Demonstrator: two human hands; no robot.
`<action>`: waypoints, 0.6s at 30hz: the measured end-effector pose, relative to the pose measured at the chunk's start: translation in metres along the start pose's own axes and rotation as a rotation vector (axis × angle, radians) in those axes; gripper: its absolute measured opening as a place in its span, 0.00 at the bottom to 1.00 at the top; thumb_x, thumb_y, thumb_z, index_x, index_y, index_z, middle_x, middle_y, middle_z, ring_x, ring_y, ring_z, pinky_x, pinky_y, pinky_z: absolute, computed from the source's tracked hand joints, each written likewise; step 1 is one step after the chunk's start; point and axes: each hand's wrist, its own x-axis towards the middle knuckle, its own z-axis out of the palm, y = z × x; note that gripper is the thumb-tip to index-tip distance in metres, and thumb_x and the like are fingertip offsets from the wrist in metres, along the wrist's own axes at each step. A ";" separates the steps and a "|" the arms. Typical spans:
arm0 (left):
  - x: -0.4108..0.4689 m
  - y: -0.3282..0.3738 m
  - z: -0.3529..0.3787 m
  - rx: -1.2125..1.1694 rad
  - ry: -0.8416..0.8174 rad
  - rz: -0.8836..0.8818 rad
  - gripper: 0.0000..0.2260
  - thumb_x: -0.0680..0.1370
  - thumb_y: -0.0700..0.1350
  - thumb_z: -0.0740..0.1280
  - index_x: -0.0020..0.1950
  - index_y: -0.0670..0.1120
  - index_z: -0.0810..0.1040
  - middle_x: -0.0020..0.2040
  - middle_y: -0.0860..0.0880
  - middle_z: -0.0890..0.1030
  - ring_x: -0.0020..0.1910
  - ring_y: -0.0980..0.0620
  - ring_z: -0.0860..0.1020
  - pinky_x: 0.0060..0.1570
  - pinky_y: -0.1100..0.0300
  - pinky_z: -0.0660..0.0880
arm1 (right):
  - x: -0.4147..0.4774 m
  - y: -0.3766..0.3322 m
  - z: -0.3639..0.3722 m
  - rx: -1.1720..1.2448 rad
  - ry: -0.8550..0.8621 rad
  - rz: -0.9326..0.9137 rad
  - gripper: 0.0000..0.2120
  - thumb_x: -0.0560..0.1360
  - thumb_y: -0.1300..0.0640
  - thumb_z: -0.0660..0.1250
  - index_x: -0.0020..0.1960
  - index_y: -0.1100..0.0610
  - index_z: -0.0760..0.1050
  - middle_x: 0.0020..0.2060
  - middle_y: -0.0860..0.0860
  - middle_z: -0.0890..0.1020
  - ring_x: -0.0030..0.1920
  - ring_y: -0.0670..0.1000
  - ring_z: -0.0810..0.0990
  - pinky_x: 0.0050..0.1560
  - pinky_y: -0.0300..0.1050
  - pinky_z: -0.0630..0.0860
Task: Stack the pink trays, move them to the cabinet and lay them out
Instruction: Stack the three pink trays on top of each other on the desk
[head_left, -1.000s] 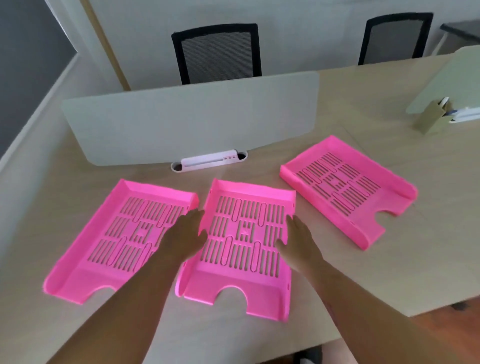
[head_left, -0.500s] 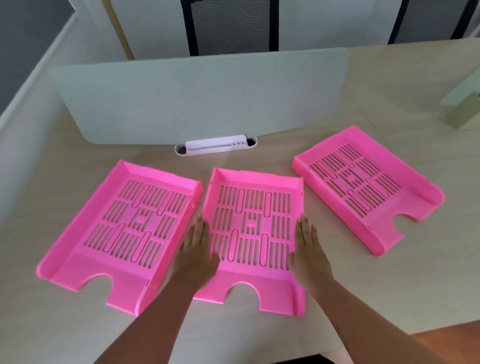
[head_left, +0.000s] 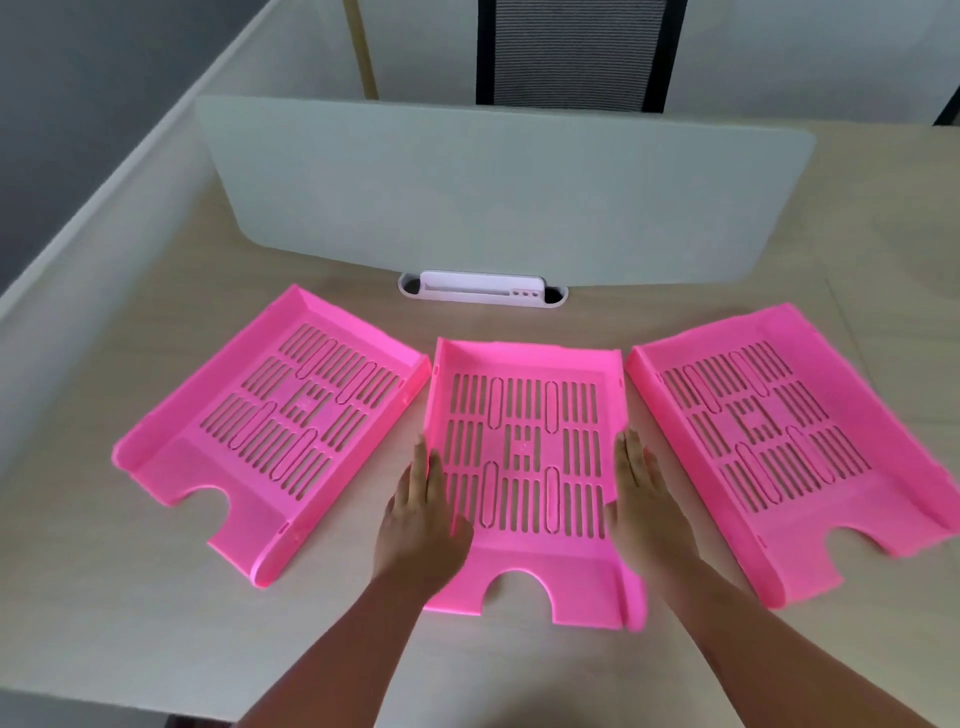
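Three pink slotted trays lie side by side on the beige desk, open notched ends toward me. The left tray (head_left: 218, 478) is angled to the left and the right tray (head_left: 810, 535) to the right. Between them the middle tray (head_left: 524, 358) lies straight. My left hand (head_left: 423, 514) lies along its left side wall, fingers straight and together, thumb over the tray floor. My right hand (head_left: 644, 509) lies against its right side wall in the same way. The tray still rests on the desk.
A white divider panel (head_left: 493, 187) stands upright across the desk behind the trays, with a small white holder (head_left: 483, 287) at its foot. A black mesh chair (head_left: 571, 52) is beyond it. A low grey partition (head_left: 104, 218) borders the desk's left side.
Both hands have slid back along the middle tray's sides toward its front end. My view has tilted down and come closer to the desk.
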 end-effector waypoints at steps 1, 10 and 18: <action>-0.001 0.002 0.000 0.005 0.006 -0.004 0.36 0.78 0.51 0.58 0.81 0.40 0.47 0.83 0.42 0.45 0.78 0.43 0.58 0.73 0.47 0.68 | 0.000 0.002 0.001 0.012 -0.001 -0.004 0.38 0.81 0.57 0.55 0.74 0.56 0.27 0.74 0.49 0.30 0.78 0.56 0.39 0.71 0.50 0.71; 0.012 -0.032 -0.051 0.139 0.104 -0.001 0.35 0.81 0.61 0.48 0.82 0.45 0.42 0.83 0.48 0.44 0.81 0.46 0.44 0.74 0.53 0.39 | 0.013 -0.029 -0.016 0.004 0.195 -0.171 0.42 0.76 0.46 0.66 0.79 0.61 0.48 0.78 0.58 0.53 0.79 0.60 0.52 0.77 0.57 0.53; 0.036 -0.140 -0.121 0.207 0.206 -0.082 0.34 0.81 0.58 0.55 0.82 0.43 0.50 0.82 0.43 0.53 0.81 0.41 0.53 0.78 0.44 0.53 | 0.030 -0.174 -0.005 0.177 0.238 -0.358 0.31 0.75 0.55 0.70 0.74 0.65 0.66 0.73 0.61 0.69 0.75 0.61 0.65 0.75 0.57 0.62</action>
